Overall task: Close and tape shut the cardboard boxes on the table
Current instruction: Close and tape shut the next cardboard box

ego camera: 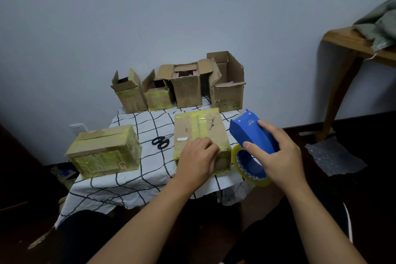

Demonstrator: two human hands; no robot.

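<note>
The left hand (198,155) lies with curled fingers pressing the near top edge of the closed box (201,135) by the table's (128,182) front right corner. The right hand (276,152) grips the blue tape dispenser (250,135) just beside that box, past the table's right edge. Scissors (161,141) lie on bare cloth between it and the taped box (105,152) at the left edge; four open boxes (177,85) line the back edge.
</note>
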